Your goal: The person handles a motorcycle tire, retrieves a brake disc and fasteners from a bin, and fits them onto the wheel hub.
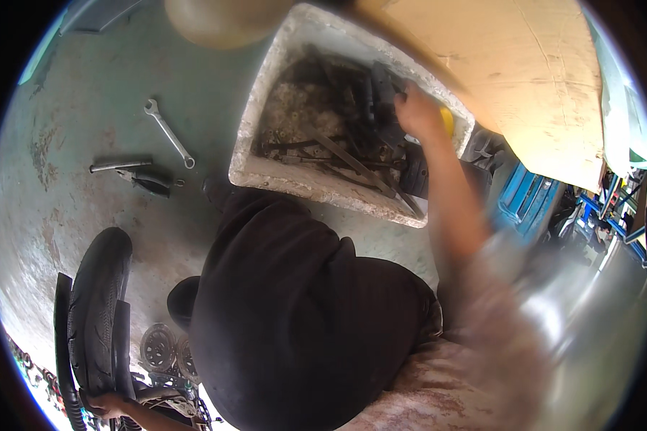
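Note:
My right hand [415, 111] reaches into a grimy white foam box [254, 140], fingers curled at a dark flat part [384, 97] near its right side; what exactly they hold is partly hidden. A yellow object [446, 122] sits beside that hand. Dark metal pieces and long strips [349, 161] lie in the box. At lower left, my left hand [106, 404] grips the lower part of a black tire assembly [97, 302] with narrow black pieces along both sides.
An open-end wrench [169, 133], a metal tube [118, 163] and black-handled pliers [151, 183] lie on the stained floor [65, 108]. Tan cardboard [525, 65], a blue case [525, 201] and cluttered metal parts [611, 215] are at right. My dark-clothed legs [302, 323] fill the lower middle.

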